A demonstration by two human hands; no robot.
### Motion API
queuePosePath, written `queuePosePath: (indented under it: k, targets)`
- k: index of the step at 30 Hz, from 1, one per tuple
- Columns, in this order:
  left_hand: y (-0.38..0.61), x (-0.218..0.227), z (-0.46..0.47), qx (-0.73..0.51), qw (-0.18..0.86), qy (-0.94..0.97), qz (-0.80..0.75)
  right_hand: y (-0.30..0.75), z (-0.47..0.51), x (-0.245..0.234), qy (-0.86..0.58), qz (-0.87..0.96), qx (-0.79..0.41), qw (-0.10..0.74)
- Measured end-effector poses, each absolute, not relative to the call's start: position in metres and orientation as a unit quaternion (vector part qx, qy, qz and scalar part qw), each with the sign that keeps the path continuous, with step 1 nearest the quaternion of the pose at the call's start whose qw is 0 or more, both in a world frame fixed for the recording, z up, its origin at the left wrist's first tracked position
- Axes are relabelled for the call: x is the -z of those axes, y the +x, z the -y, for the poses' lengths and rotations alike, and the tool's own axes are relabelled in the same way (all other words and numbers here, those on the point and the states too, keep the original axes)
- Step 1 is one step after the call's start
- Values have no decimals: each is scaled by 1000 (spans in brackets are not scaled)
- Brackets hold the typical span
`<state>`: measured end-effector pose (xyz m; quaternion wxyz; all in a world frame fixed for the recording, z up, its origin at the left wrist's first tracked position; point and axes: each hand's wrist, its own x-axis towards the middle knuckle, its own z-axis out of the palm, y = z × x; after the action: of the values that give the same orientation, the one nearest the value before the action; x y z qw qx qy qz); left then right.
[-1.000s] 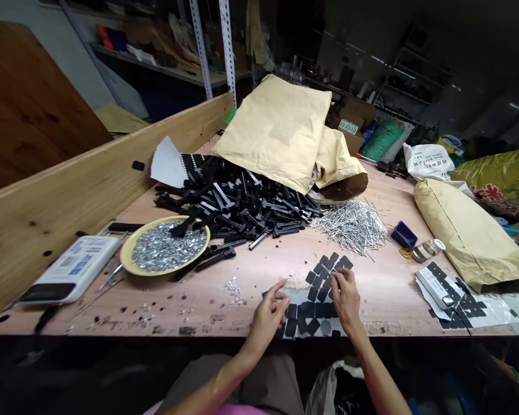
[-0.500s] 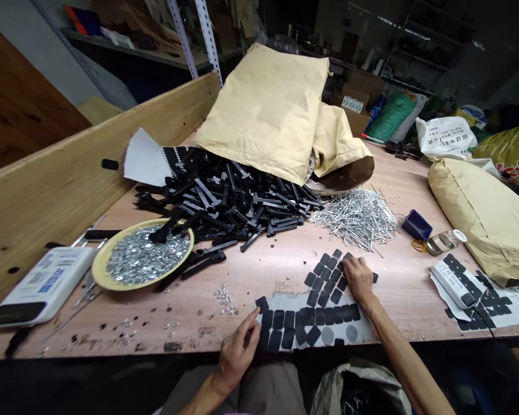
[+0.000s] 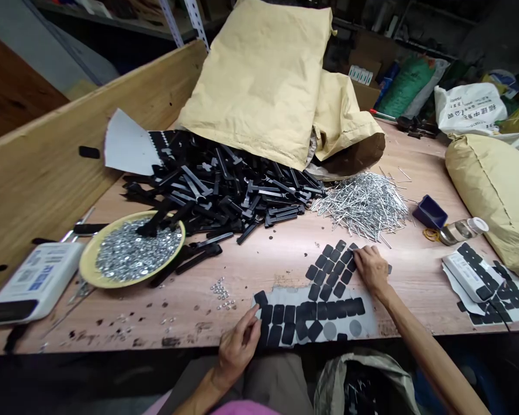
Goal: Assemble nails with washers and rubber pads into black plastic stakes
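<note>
A grey backing sheet (image 3: 367,323) covered with black adhesive pads (image 3: 324,311) lies at the table's near edge. My left hand (image 3: 237,346) rests at the sheet's left corner, fingers curled and pinching its edge. My right hand (image 3: 372,268) lies on the far right cluster of loose black pads (image 3: 331,265), fingers bent down onto them. A pile of silver pins (image 3: 363,202) sits just beyond my right hand. A heap of black plastic parts (image 3: 225,193) spreads across the middle of the table.
A yellow dish of small metal nuts (image 3: 130,253) and a white scale (image 3: 30,282) stand at the left. Tan paper sacks (image 3: 268,80) sit behind, another sack (image 3: 497,190) on the right. A blue tray (image 3: 430,212), glass jar (image 3: 461,230) and more pad sheets (image 3: 488,282) lie right.
My left hand drew back to the near left corner of the sheet. My right hand slid further right onto the loose pads. The camera tilted down and closer.
</note>
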<state>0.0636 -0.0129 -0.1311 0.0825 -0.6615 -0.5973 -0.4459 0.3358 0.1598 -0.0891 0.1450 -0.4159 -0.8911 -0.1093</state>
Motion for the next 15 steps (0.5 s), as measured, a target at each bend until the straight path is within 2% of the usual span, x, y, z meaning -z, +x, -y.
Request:
queuePosePath:
  k: [4, 8, 12, 15]
  targets:
    - [63, 133, 13, 448, 77, -658, 601, 338, -163, 88, -346, 927, 86, 118]
    - [63, 134, 13, 456, 67, -652, 603, 335, -162, 89, -435, 889, 76, 117]
    - [63, 135, 14, 450, 63, -651, 608, 332, -161, 91, -379, 918, 46, 103]
    - [63, 135, 15, 435, 58, -650, 620, 331, -162, 92, -458, 879, 53, 120]
